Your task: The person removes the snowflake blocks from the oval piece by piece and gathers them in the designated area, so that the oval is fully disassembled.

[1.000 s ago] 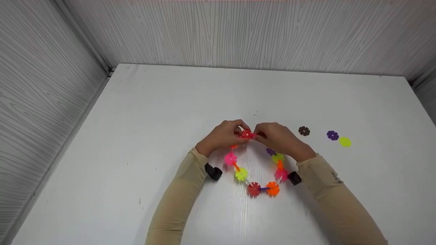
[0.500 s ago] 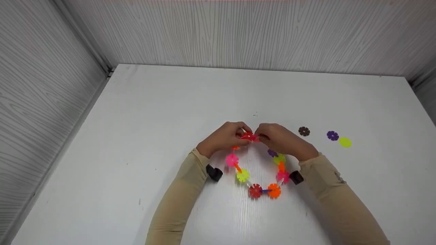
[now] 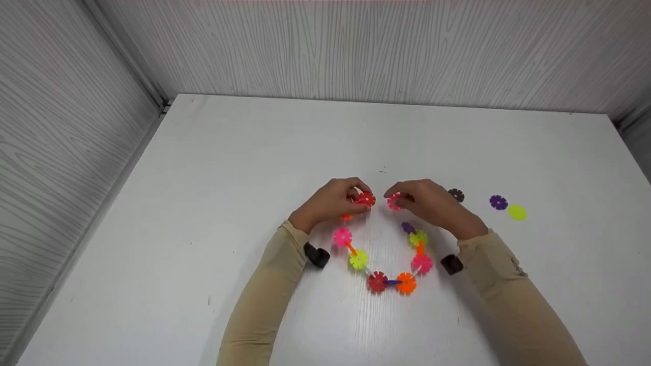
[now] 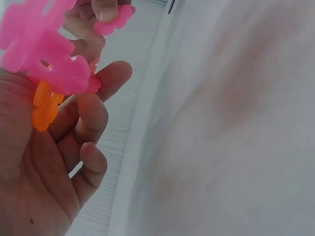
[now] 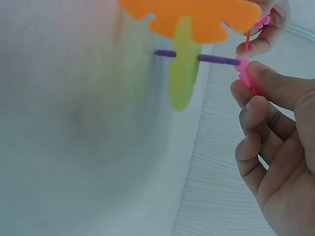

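My left hand (image 3: 333,203) pinches a red notched plastic disc (image 3: 366,199) between thumb and fingers. Across a small gap, my right hand (image 3: 431,206) pinches a pink notched disc (image 3: 394,202) by thumb and fingertips. Between the hands a chain of interlocked discs hangs in an open loop, with a yellow disc (image 3: 358,259), a dark red disc (image 3: 378,282) and an orange disc (image 3: 406,283) along it. In the right wrist view, a purple disc (image 5: 219,60) meets the pinched pink one. Pink discs (image 4: 47,59) and an orange disc (image 4: 44,105) cross my left palm in the left wrist view.
Loose on the white table (image 3: 229,162) at the right lie a brown disc (image 3: 457,194), a purple notched disc (image 3: 498,202) and a yellow disc (image 3: 518,212). Wood-grain panels (image 3: 356,51) border the table at the back and sides.
The red and pink discs, together half a second ago, now stand apart. My right hand has shifted slightly right and the pink disc shows its face; the left moved slightly left.
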Demonstrator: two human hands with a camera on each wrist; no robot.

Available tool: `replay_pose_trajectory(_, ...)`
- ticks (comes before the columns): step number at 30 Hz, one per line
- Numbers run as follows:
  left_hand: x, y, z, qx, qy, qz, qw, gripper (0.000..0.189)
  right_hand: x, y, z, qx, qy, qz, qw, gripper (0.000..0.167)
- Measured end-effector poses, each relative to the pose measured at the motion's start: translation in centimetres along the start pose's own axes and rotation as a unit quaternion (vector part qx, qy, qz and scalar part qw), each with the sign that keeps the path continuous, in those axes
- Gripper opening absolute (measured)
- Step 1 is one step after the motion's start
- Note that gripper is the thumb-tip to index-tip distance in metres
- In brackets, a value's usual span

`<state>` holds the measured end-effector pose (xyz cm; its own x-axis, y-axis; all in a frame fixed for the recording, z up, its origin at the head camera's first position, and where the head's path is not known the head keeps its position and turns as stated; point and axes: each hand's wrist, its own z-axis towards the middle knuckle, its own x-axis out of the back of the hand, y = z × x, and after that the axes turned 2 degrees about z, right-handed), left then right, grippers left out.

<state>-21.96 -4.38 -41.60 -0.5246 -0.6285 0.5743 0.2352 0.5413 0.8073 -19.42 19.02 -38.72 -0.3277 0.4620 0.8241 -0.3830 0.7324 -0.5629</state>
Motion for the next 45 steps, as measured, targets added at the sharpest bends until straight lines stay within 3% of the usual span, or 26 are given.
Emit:
replay_pose_trajectory(9,-0.1,0.0,-0.1,0.019,-0.003,0.003,0.9998,0.035,1.8,1.8,-1.2,-0.070,-0.001,0.014,0.9975,0.026)
replay_pose_trajectory(27,-0.2,-0.4,-0.1,0.012,-0.023,0.019,0.9995,0.039,4.8,8.7,-7.1,-0.119,0.065,0.089,0.9868,0.042)
replay_pose_trajectory(36,-0.1,-0.4,0.1,0.015,-0.030,0.033,0.9989,0.040,5.0,11.3,-8.7,-0.112,0.087,0.114,0.9834,0.041)
replay_pose_trajectory(45,-0.1,-0.5,0.1,0.019,-0.032,0.028,0.9989,0.039,5.9,12.4,-9.8,-0.171,0.078,0.093,0.9776,0.046)
